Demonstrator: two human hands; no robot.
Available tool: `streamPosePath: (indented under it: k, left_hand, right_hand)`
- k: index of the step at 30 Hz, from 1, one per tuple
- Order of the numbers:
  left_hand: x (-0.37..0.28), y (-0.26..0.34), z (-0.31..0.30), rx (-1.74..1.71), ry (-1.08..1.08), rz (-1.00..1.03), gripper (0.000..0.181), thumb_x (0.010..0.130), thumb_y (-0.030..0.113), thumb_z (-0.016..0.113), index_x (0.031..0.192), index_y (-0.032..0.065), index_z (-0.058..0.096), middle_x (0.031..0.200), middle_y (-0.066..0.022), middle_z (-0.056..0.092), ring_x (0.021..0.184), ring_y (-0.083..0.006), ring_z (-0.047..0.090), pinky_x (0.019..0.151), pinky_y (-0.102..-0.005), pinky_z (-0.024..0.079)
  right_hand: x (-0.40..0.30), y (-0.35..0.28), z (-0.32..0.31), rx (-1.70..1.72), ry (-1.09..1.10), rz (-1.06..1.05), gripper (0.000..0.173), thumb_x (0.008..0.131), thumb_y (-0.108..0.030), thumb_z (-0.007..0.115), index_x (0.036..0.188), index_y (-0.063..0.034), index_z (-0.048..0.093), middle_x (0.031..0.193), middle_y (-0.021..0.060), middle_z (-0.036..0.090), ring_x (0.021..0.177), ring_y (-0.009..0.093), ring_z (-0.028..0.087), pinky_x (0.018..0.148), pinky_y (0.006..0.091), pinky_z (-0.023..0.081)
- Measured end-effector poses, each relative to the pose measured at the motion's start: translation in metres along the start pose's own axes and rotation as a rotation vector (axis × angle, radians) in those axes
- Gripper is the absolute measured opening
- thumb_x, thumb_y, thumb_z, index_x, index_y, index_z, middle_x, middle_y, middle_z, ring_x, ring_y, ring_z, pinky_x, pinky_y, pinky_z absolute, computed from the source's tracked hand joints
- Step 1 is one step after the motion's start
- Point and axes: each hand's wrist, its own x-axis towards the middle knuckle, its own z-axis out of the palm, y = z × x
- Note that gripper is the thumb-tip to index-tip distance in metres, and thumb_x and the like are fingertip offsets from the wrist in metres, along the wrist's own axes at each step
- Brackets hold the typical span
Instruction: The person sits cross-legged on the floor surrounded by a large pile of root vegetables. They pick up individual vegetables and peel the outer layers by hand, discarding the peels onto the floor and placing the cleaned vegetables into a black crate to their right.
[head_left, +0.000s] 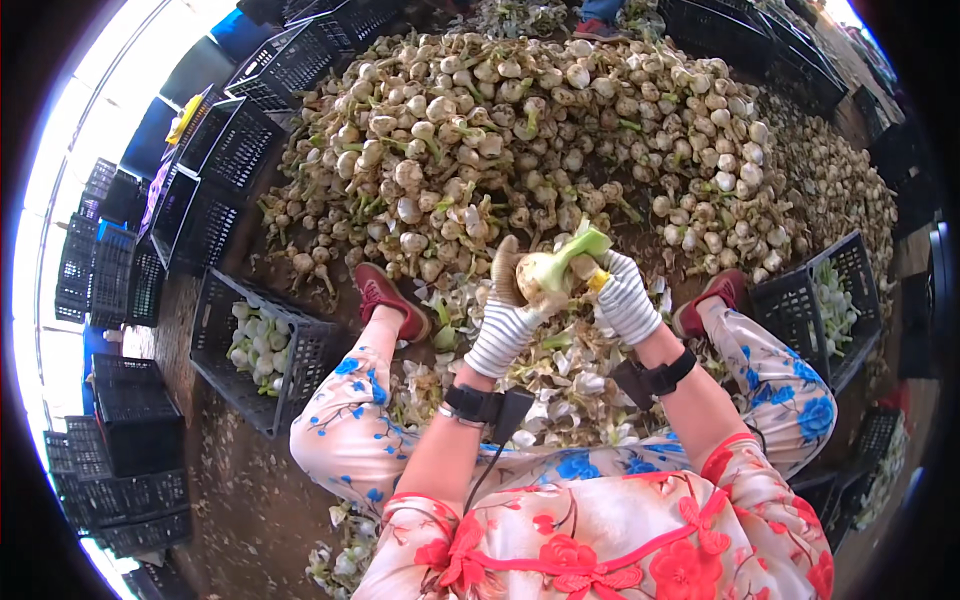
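My left hand (512, 300), in a striped knit glove with tan fingers, grips a garlic bulb (538, 276) with a thick green stem. At the stem is my right hand (621, 289), gloved alike, its fingers curled around something small with a yellow part (598, 280); what it is cannot be told. A large heap of untrimmed garlic bulbs (450, 142) rises beyond both hands. Loose peelings and stem scraps (577, 375) cover the ground between my legs, below the hands.
A black plastic crate (300, 375) holding whiter bulbs stands at left, another such crate (862, 315) at right. Stacked black crates (142, 435) line the left side. At the top, another person's shoe (600, 31) shows behind the heap. My red shoes (386, 296) rest at its near edge.
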Motion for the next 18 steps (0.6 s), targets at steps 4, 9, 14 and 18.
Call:
streamPosePath:
  k: [4,9,14,18]
  left_hand:
    - [0.007,0.004,-0.015,-0.237,-0.029,-0.427,0.047,0.085,0.036,0.053,0.118,0.0043,0.043,0.099,-0.0115,0.057,0.087,-0.0193,0.058,0.079,-0.0299,0.050]
    - [0.008,-0.002,-0.036,-0.231,0.006,-0.633,0.040,0.088,0.032,0.049,0.116,0.0041,0.048,0.102,-0.0110,0.058,0.083,-0.0207,0.061,0.060,-0.0317,0.055]
    - [0.002,-0.002,-0.032,-0.169,-0.035,-0.466,0.043,0.084,0.022,0.059,0.121,0.0076,0.044,0.106,-0.0092,0.056,0.088,-0.0202,0.060,0.065,-0.0314,0.055]
    - [0.006,0.010,-0.029,-0.417,-0.113,-0.459,0.045,0.081,0.022,0.063,0.119,0.0070,0.044,0.112,-0.0111,0.053,0.093,-0.0221,0.058,0.065,-0.0314,0.055]
  right_hand:
    - [0.001,-0.004,0.006,0.127,0.025,0.057,0.026,0.083,-0.024,0.062,0.098,-0.0028,0.061,0.080,0.0006,0.062,0.066,0.007,0.057,0.057,0.0210,0.048]
    - [-0.003,0.010,0.010,0.418,0.044,0.284,0.023,0.083,-0.022,0.061,0.098,-0.0036,0.060,0.082,0.0020,0.062,0.063,0.010,0.059,0.054,0.0244,0.051]
    - [0.003,0.010,0.014,0.120,0.029,0.164,0.022,0.084,-0.019,0.060,0.100,-0.0041,0.060,0.083,0.0023,0.062,0.065,0.010,0.059,0.053,0.0258,0.052]
    - [0.022,0.023,-0.005,-0.085,0.135,0.114,0.019,0.084,-0.016,0.059,0.101,-0.0052,0.060,0.081,0.0009,0.061,0.066,0.009,0.057,0.050,0.0234,0.050]
